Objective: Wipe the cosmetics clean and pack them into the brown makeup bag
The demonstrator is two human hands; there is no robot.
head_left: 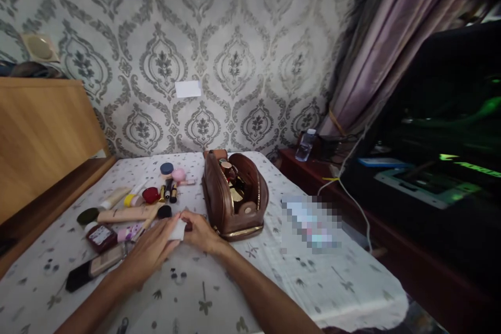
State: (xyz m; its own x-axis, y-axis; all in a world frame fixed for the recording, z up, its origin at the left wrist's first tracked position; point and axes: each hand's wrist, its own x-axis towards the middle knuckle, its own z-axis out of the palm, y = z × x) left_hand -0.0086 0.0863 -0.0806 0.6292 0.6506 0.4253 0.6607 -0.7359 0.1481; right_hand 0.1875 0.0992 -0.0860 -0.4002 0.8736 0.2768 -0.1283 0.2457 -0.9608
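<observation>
My left hand is closed on a small white piece that looks like a folded tissue or wipe. My right hand meets it from the right, its fingers curled around a small dark reddish item, mostly hidden. Just right of my hands, a brown leather cosmetic bag stands unzipped with several items inside. By my left hand lie a beige tube, a purple-and-white tube, a dark red bottle and a black-capped foundation bottle. A round black lid sits just beyond my fingers.
Farther back are a red rounded item, a pink sponge, a blue-lidded jar and several small tubes. A wooden panel borders the left. A clear bottle, a white cable and a dark computer case are right.
</observation>
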